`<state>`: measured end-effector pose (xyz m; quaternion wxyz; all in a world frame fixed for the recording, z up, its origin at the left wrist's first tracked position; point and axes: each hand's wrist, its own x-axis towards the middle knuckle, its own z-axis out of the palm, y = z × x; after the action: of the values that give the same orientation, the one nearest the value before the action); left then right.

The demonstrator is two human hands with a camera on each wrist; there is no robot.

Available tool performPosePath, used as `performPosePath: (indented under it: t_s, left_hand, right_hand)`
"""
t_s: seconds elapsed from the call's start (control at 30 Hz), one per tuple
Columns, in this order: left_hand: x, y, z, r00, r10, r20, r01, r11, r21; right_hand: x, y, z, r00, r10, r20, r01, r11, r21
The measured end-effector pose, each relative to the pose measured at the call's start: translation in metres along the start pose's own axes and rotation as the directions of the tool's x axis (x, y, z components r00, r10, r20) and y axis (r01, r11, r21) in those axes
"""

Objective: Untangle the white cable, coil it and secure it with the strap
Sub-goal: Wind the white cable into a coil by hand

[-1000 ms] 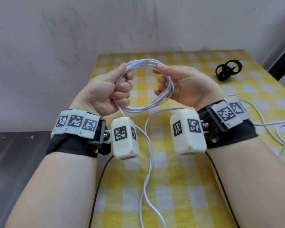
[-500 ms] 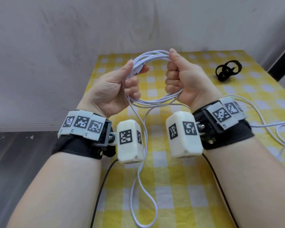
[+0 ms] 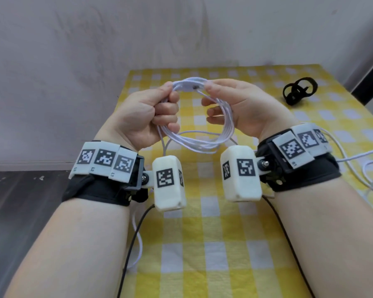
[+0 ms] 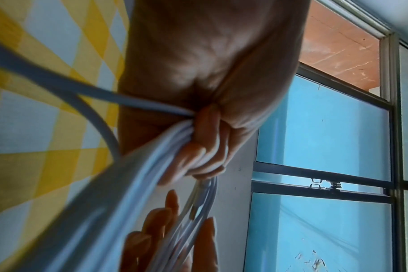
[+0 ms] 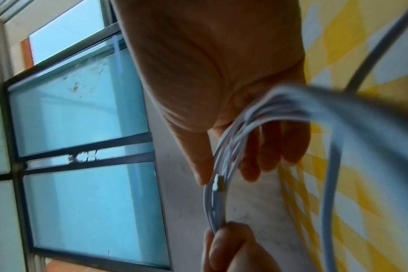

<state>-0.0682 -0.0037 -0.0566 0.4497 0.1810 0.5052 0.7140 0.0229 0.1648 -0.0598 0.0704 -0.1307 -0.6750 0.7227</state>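
Both hands hold the white cable, wound into a coil of several loops, in the air above the table. My left hand grips the coil's left side in a fist, also seen in the left wrist view. My right hand has the coil's right side running through it, thumb on top and fingers curled under. A metal connector shows at the top of the coil between the hands. A loose tail hangs below my left wrist. The black strap lies on the table at the far right, apart from both hands.
The table wears a yellow-and-white checked cloth and stands against a pale wall. More white cable lies on the cloth by my right wrist. Black leads hang from the wrist cameras. Dark floor lies left of the table.
The hands have come down slightly and the coil has tipped flatter. My right hand has loosened from a fist to a thumb-over hold. The hanging tail is shorter.
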Motion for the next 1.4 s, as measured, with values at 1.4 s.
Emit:
performPosePath:
  t_s: [1.4]
  left_hand:
    - [-0.003, -0.009, 0.006, 0.996, -0.049, 0.073, 0.022, 0.944, 0.33]
  right_hand:
    - [-0.007, -0.009, -0.002, 0.996, 0.03, 0.084, -0.011, 0.977, -0.213]
